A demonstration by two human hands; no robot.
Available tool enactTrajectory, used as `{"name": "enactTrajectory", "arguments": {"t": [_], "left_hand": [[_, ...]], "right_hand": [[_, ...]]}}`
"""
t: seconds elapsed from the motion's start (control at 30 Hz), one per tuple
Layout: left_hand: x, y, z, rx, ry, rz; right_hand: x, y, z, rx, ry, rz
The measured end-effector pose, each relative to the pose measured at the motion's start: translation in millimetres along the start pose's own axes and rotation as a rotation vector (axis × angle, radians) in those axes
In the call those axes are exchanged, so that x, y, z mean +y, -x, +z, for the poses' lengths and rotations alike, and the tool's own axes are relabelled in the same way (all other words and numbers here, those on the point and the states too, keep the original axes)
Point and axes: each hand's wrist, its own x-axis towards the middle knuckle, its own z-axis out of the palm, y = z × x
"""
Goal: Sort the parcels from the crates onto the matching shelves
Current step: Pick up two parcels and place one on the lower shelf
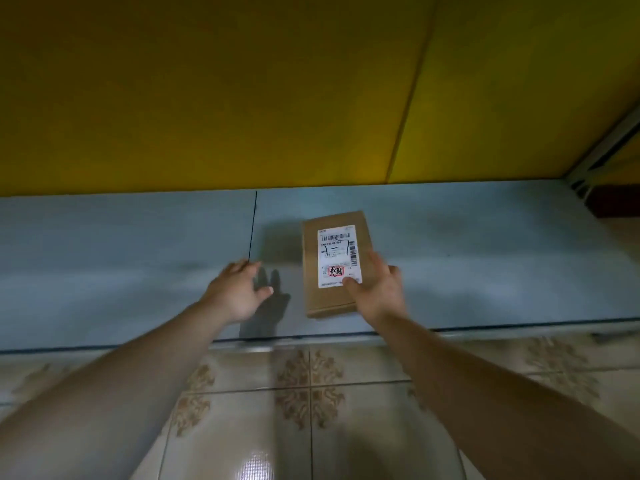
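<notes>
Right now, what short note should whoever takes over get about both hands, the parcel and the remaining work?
Left hand: open, empty, over the grey shelf, left of the parcel.
Right hand: grips the parcel's right edge, thumb on the white label.
Done: parcel brought to the shelf, lying flat, label up.
Left: release it, fetch the next one; crates are not in view.

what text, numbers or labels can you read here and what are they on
White shipping label on the cardboard parcel: barcodes and printed lines, too blurred to read.
Red-framed box low on that label: black scrawl, unreadable.
Grey shelf, yellow panel, floor tiles: no text.
</notes>
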Motion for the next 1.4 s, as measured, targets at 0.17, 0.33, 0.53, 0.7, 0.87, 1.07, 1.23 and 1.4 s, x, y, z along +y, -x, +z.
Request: {"name": "enactTrajectory", "arguments": {"t": [0.17, 0.33, 0.53, 0.7, 0.87, 1.07, 1.23, 1.4], "left_hand": [[-23.9, -42.9, 45.8, 0.043, -0.024, -0.009], [-31.8, -60.0, 68.6, 0.102, -0.089, 0.008], [-36.8, -60.9, 85.6, 0.162, -0.112, 0.001], [-37.9, -60.6, 88.2, 0.203, -0.1, 0.002], [-38.1, -58.9, 89.2, 0.206, -0.093, 0.004], [-37.6, -59.3, 89.4, 0.205, -0.093, 0.005], [-38.1, -59.2, 89.7, 0.208, -0.083, 0.006], [-38.6, -60.3, 90.3, 0.214, -0.08, 0.006]], "right_hand": [[36.1, -44.7, 37.3, 0.088, 0.038, -0.021], [40.4, -63.6, 56.5, 0.165, 0.109, -0.056], [41.0, -63.9, 42.3, 0.089, 0.612, -0.401], [48.7, -70.9, 38.3, -0.138, 0.773, -0.531], [36.9, -77.0, 69.5, 0.055, 0.553, -0.351], [25.4, -80.4, 80.6, 0.046, 0.527, -0.257], [25.9, -86.7, 58.0, 0.016, 0.813, -0.51], [37.4, -101.9, 35.2, -0.192, 1.001, -0.627]]}}
